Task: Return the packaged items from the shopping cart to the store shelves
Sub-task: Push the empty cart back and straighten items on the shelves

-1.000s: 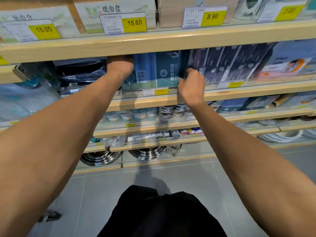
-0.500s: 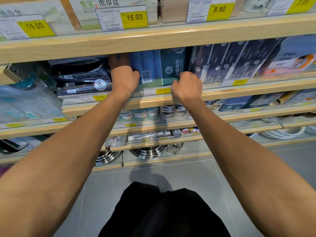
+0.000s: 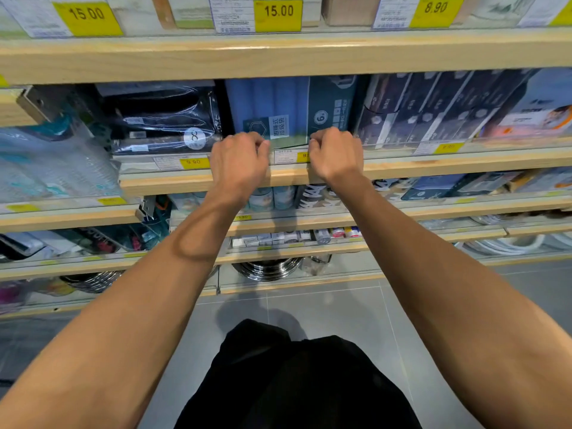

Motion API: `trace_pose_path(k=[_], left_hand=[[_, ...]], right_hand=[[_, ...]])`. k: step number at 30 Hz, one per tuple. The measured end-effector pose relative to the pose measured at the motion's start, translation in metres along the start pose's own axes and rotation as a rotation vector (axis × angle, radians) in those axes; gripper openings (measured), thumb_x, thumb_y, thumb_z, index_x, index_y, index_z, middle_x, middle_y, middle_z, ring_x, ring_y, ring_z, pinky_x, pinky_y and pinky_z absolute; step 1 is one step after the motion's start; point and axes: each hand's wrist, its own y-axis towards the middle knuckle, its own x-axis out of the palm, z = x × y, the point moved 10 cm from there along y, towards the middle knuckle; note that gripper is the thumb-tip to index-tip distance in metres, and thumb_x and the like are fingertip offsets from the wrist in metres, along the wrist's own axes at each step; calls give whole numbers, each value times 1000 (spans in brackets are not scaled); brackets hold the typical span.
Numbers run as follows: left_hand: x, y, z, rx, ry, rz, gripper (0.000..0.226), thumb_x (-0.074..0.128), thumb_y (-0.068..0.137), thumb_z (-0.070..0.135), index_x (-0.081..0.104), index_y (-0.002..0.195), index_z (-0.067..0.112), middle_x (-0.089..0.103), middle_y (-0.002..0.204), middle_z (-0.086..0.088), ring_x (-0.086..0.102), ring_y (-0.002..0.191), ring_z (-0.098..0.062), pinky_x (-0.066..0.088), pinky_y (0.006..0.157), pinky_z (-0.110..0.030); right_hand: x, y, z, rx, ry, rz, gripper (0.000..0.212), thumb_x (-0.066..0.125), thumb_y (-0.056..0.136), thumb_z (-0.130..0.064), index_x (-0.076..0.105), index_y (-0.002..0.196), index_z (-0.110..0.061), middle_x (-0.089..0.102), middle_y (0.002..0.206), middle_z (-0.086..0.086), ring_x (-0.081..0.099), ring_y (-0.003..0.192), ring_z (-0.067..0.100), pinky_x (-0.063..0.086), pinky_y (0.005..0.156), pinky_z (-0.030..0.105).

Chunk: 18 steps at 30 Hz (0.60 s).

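Note:
A blue and teal package (image 3: 278, 103) of rolled bags stands on the middle wooden shelf (image 3: 433, 167), between black packs on its left and dark boxes on its right. My left hand (image 3: 240, 162) is curled at the package's lower left front, thumb and fingers pinched together on its edge. My right hand (image 3: 335, 153) is curled at its lower right front, just above the clear price rail. Both sets of fingertips are partly hidden behind the knuckles. No shopping cart is in view.
Black bag packs (image 3: 154, 119) sit left of the package, dark boxes (image 3: 418, 109) right of it. An upper shelf board (image 3: 278, 54) with yellow price tags hangs close overhead. Lower shelves hold cups, small boxes and steel bowls (image 3: 266, 269). Grey tiled floor (image 3: 325, 311) lies below.
My left hand came out from deep beside the package and moved down and right to its front lower edge. The right hand stayed near the lower right corner. The view shifted slightly.

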Motion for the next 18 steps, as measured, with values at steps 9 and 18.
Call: trace_pose_path(k=[9,18], left_hand=[[0,-3,2,13,-42,-46,28,49,97,40,72,99,25,72,93,3,65,91,-20,52,82,-38],[21,-20,121,165,-232,9,19,57,94,33,69,106,25,64,115,3,58,110,-16,45,96,-36]], right_hand=[[-7,-7,-3,10,63,63,25,52,96,-30,75,101,-23,77,97,1,68,94,24,50,90,39],[-68,-31,101,161,230,298,19,57,92,-26,74,97,-19,75,97,0,68,92,23,53,85,38]])
